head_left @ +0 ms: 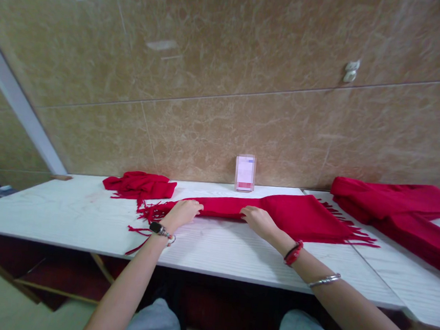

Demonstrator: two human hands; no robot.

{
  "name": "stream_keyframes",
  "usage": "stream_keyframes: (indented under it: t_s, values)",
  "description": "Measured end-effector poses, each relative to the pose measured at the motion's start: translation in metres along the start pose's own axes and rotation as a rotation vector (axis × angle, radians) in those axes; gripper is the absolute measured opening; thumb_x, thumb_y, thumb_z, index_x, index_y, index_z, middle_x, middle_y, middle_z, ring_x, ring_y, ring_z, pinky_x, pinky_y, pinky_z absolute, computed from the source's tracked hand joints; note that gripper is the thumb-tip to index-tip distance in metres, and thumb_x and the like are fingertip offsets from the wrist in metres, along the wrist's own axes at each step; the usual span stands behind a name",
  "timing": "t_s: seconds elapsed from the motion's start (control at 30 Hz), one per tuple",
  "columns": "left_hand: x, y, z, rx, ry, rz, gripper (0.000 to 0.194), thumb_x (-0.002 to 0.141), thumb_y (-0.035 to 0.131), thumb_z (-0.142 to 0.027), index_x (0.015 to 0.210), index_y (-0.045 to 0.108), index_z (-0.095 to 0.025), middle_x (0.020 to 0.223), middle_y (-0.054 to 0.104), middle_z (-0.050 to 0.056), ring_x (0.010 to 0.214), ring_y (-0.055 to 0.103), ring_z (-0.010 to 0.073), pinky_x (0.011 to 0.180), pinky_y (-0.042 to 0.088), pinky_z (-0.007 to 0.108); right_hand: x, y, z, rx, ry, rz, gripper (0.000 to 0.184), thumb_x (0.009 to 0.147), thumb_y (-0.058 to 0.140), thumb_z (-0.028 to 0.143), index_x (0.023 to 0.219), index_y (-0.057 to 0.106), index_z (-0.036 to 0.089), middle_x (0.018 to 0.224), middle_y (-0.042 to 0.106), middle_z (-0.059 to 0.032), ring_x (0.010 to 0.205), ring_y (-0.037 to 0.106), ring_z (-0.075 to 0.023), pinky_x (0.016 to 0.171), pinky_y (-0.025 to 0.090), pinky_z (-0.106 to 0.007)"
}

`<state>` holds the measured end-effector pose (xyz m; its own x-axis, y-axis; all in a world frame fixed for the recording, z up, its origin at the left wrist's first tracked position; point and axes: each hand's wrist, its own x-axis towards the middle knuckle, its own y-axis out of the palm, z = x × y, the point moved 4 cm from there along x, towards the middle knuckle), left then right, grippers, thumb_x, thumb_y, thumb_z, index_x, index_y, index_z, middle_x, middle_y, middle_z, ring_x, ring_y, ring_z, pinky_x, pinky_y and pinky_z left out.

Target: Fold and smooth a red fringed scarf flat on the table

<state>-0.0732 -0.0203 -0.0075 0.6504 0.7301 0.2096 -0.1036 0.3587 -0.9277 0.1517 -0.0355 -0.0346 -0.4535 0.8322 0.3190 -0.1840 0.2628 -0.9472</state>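
Observation:
A red fringed scarf (304,216) lies lengthwise on the white table. Its left stretch is narrow, as if folded over, while the right end spreads wider with its fringe pointing right. My left hand (185,212) grips the scarf near its left fringe, fingers curled over the cloth. Further right, my right hand (259,221) has hold of the near edge where the narrow part meets the wide part. The thumbs are partly hidden. Behind my left hand rests a crumpled red scarf (141,185).
More red scarves (390,198) are heaped at the right, across a table seam. A phone (245,172) with a blurred screen leans upright against the marbled wall (207,133). The white tabletop (65,213) has open shelves (67,275) beneath its front edge.

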Motion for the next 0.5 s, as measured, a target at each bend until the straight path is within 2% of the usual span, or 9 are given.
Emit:
stream_keyframes:
  t_s: [0.2,0.4,0.5]
  values:
    - [0.006,-0.002,-0.004,-0.035,-0.012,-0.038,0.017,0.086,0.045,-0.014,0.092,0.06,-0.018,0.09,0.064,0.005,0.085,0.059,0.0177,0.073,0.043,0.026,0.006,-0.002,0.027,-0.042,-0.121,-0.069,0.023,0.081,0.05,0.014,0.102,0.059,0.016,0.101,0.059,-0.0098,0.095,0.052,-0.0193,0.082,0.04,-0.027]
    - [0.005,-0.011,-0.003,-0.107,-0.051,-0.021,0.017,0.085,0.045,-0.013,0.094,0.059,-0.019,0.095,0.063,0.004,0.089,0.058,0.0174,0.076,0.043,0.026,0.031,-0.002,0.068,-0.085,-0.111,-0.01,0.021,0.081,0.051,0.02,0.101,0.059,0.015,0.099,0.06,-0.0113,0.094,0.054,-0.0218,0.077,0.043,-0.029]
    - [-0.002,-0.01,0.004,-0.16,-0.07,-0.007,0.016,0.084,0.047,-0.016,0.096,0.058,-0.019,0.097,0.062,0.004,0.091,0.057,0.0178,0.081,0.042,0.027,0.042,0.002,0.082,-0.077,-0.101,0.048,0.022,0.084,0.042,0.013,0.098,0.06,0.014,0.096,0.062,-0.012,0.09,0.058,-0.0211,0.074,0.044,-0.028]
